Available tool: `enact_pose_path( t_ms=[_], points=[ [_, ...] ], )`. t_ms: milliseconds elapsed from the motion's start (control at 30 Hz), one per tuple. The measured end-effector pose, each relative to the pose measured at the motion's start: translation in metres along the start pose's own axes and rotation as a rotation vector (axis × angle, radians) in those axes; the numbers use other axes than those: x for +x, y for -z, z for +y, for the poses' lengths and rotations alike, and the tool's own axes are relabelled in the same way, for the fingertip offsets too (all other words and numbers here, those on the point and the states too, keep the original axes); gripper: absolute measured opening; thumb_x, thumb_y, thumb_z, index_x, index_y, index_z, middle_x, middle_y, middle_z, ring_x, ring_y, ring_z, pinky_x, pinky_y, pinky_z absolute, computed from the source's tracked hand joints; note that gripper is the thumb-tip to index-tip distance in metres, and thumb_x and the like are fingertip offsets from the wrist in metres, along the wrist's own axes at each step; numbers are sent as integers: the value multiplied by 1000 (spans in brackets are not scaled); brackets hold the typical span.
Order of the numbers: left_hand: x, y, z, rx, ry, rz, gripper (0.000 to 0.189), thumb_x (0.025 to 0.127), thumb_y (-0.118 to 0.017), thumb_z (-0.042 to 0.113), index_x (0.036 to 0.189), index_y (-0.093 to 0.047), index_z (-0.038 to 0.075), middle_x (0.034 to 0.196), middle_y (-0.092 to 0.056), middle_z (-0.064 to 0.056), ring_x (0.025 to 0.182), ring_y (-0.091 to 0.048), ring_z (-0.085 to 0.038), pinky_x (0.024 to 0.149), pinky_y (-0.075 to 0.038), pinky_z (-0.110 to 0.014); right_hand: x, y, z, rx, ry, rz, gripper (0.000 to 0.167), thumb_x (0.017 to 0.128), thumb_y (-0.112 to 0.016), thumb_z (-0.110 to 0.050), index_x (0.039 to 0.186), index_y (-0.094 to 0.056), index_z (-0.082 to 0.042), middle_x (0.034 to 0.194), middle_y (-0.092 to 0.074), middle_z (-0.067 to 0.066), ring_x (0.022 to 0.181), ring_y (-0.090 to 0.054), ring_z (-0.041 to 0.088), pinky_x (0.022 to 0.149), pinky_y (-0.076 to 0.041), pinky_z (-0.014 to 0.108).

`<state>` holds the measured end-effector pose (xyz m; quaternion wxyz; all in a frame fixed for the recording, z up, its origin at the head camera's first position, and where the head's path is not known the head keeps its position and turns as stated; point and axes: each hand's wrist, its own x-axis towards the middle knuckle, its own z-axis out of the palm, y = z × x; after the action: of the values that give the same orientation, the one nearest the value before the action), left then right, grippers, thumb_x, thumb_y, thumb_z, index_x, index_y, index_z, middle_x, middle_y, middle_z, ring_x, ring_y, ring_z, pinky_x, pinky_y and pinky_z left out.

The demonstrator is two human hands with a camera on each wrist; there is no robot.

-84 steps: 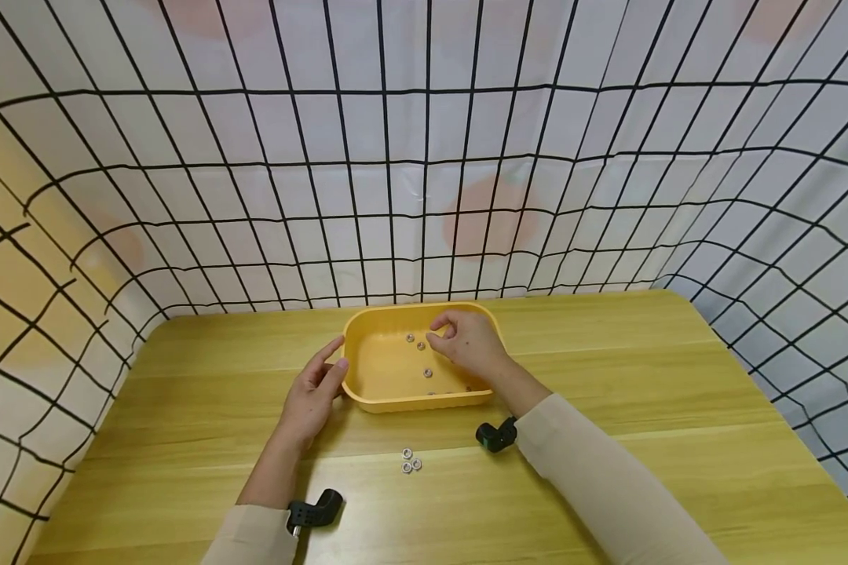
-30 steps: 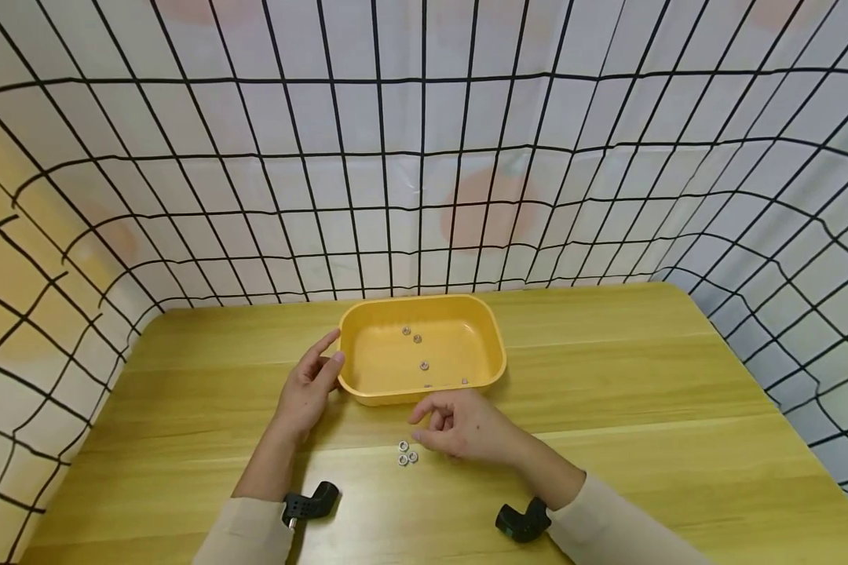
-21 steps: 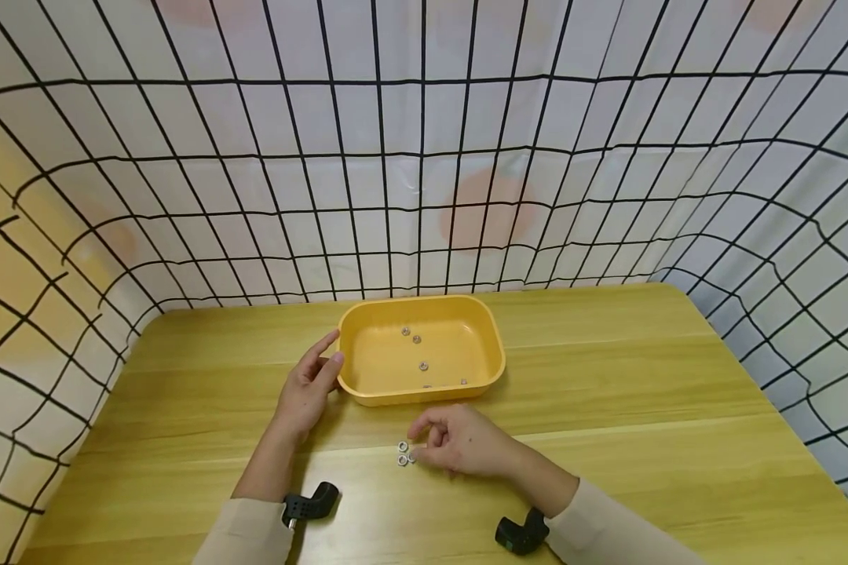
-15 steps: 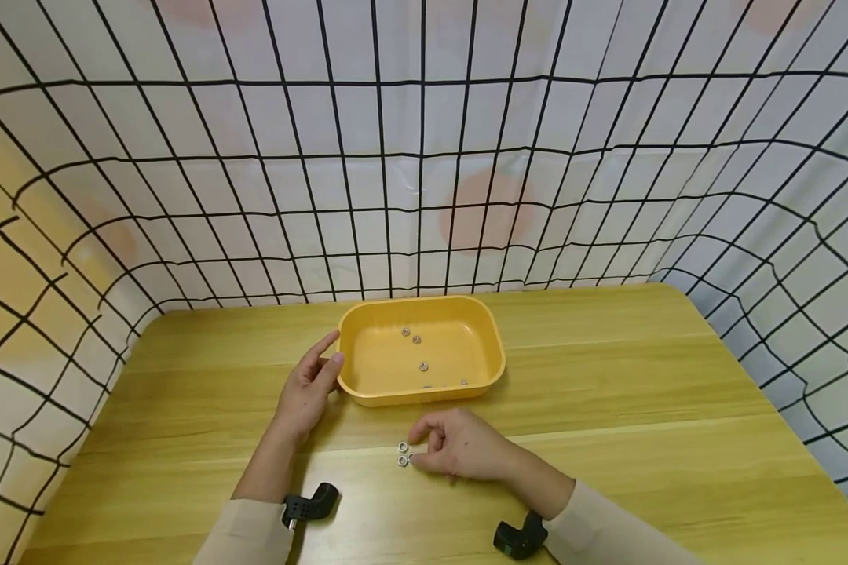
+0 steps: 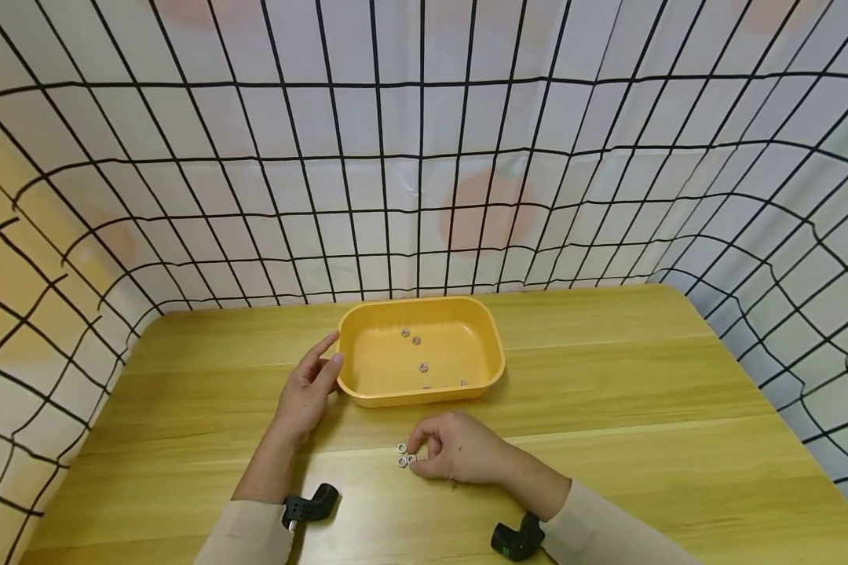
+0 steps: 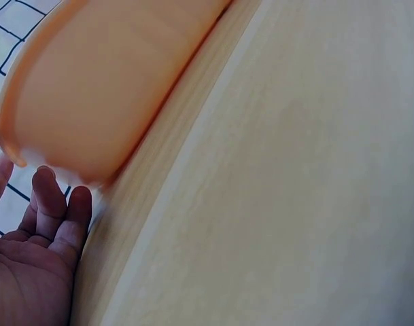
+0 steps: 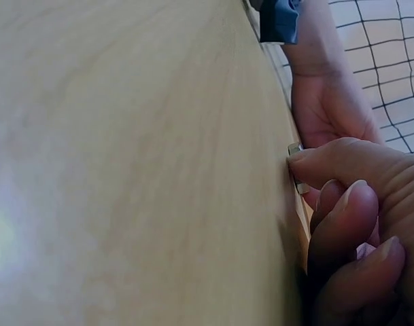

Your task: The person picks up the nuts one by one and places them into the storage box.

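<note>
A yellow plastic tray point(image 5: 420, 399) stands at the back middle of the table, with several small metal nuts point(image 5: 423, 367) on its floor. My left hand point(image 5: 304, 396) is at its left end, index fingertip and thumb against the rim; the left wrist view shows relaxed fingers point(image 6: 50, 200) beside the tray's end wall point(image 6: 91, 88). In front of the tray, three nuts lie close together. My right hand point(image 5: 459, 449) pinches the rightmost nut point(image 5: 412, 459) between thumb and index finger, low over the tabletop. In the right wrist view my thumb covers part of this nut point(image 7: 301, 186).
The other two loose nuts point(image 5: 402, 461) lie just left of the pinched one. Behind the wooden table point(image 5: 572, 353) and along both sides rises a black wire grid point(image 5: 424, 149), backed by pale cloth. Each wrist carries a black camera mount point(image 5: 311, 503).
My right hand has come out of the tray, down to the three nuts, and closed on the rightmost one. My left hand has stayed at the tray's left end.
</note>
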<state>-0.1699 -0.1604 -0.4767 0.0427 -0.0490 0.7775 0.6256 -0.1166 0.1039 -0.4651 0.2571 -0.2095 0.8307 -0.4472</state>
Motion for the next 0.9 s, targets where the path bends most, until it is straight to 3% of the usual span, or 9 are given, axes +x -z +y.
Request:
enact_pose_path(
  t_ms=[300,467,633,900],
  points=[
    [0,1,0,0,-4,-8,47,106,-55,41,152,-47,36,114,-60,-15,97,-61,-16,91,-55,-26,0,1,1,-68,25,-9,7,88,-78,-18,91,-72,-18,58,-56,-11,41,-49,2,42,-39,17],
    [0,1,0,-12,1,-8,48,106,-56,41,152,-48,35,114,-60,-15,97,-61,-16,90,-55,-24,-3,6,-3,-81,52,-3,7,89,-78,-23,90,-71,-23,60,-58,-13,47,-49,1,48,-40,17],
    [0,2,0,-11,-3,-11,48,106,-55,41,152,-47,35,117,-61,-16,101,-63,-17,94,-56,-29,-8,22,-14,-40,112,75,9,89,-79,-22,92,-71,-25,63,-58,-12,54,-49,0,55,-43,17],
    [1,3,-1,-11,-3,-18,48,105,-55,42,152,-47,36,120,-61,-17,105,-64,-18,97,-56,-32,-8,50,-27,62,133,212,9,89,-79,-17,95,-72,-18,68,-57,-3,55,-47,6,49,-38,19]
  ],
)
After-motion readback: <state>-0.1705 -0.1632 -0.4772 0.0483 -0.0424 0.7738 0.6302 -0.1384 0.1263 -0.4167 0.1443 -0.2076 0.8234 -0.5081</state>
